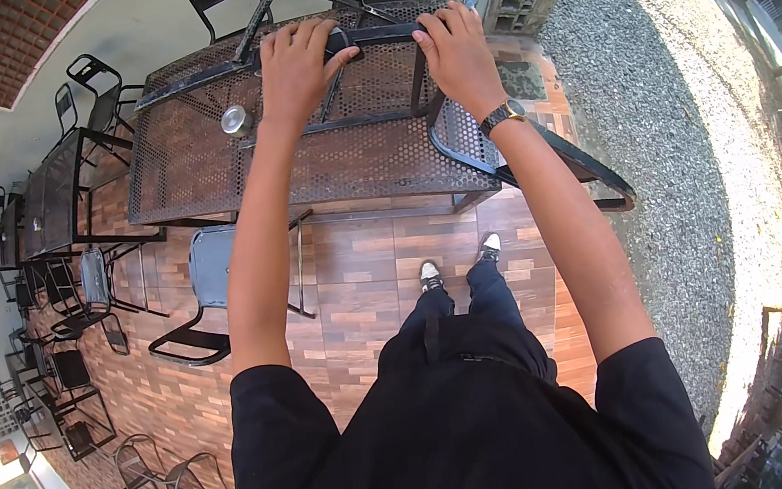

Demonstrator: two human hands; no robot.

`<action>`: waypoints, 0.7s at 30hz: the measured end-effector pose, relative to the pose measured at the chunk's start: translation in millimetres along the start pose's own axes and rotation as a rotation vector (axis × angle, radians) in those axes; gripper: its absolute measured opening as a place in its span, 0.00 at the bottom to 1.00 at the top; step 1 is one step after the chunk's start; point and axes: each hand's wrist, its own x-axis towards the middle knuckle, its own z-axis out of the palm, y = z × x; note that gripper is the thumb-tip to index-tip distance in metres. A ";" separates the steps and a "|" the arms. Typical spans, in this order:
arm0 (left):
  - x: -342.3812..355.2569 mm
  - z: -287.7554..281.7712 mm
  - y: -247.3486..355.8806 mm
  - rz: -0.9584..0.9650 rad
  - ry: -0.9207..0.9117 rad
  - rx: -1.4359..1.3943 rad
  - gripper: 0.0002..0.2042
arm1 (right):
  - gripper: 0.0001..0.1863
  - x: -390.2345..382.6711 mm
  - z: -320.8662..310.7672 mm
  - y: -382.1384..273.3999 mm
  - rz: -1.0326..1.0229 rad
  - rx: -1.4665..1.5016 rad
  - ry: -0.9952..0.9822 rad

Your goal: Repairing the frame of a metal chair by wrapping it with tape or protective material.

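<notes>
Both my arms reach forward over a dark perforated metal table [188, 174]. A black metal-framed chair [385, 34] is tipped over on or just above the tabletop, its tube legs slanting away at the far side. My left hand [296, 68] is closed over one end of the chair's dark bar, thumb toward the middle. Around the same bar's other end my right hand [461, 54] is wrapped, with a watch [501, 116] on that wrist. My palms hide parts of the bar. A small round silver tin [236, 121] stands on the table left of my left forearm.
A chair with a grey seat [215, 261] is close by on the left, and another black chair [581, 160] stands by the table's right end. More tables [51, 199] and chairs line the left. Gravel [646, 156] borders the tiled floor [354, 270] on the right.
</notes>
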 end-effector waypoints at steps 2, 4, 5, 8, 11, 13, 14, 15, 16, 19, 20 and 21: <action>4.8 6.5 20.2 0.001 0.027 -0.007 0.25 | 0.16 0.7 -0.6 1.0 0.012 -0.017 -0.012; 11.8 11.4 35.8 -0.025 0.018 -0.035 0.25 | 0.16 0.4 -0.8 1.8 0.014 -0.017 -0.003; 14.4 12.4 39.5 -0.030 0.011 -0.043 0.24 | 0.16 0.3 -0.4 2.1 0.015 -0.018 0.003; 16.6 9.7 34.2 -0.012 -0.017 -0.102 0.24 | 0.16 0.0 -0.9 1.8 0.023 0.013 -0.005; 13.7 2.1 15.6 -0.007 -0.094 -0.199 0.23 | 0.16 -1.1 -2.2 -0.1 0.026 0.019 -0.008; 10.8 -3.8 0.6 -0.014 -0.114 -0.195 0.24 | 0.15 -0.7 -4.4 -2.8 0.018 0.021 -0.005; 8.5 -6.4 -5.2 -0.010 -0.114 -0.195 0.24 | 0.15 -0.8 -5.6 -2.9 0.020 0.024 -0.005; 5.6 -9.1 -12.0 -0.017 -0.110 -0.186 0.24 | 0.15 -0.1 -6.1 -3.7 0.021 0.030 -0.004; 2.7 -8.9 -19.1 -0.023 -0.104 -0.178 0.25 | 0.15 0.8 -6.3 -3.3 0.021 0.033 -0.002; -1.8 -7.9 -21.9 -0.024 -0.086 -0.166 0.24 | 0.14 -1.6 -5.3 -4.1 0.023 0.023 -0.001; -1.4 -7.5 -20.3 -0.038 -0.094 -0.142 0.23 | 0.14 -1.0 -4.7 -3.1 0.028 0.020 0.001; -1.0 -7.6 -19.3 -0.034 -0.096 -0.142 0.23 | 0.14 0.1 -3.5 -3.4 0.028 0.032 0.005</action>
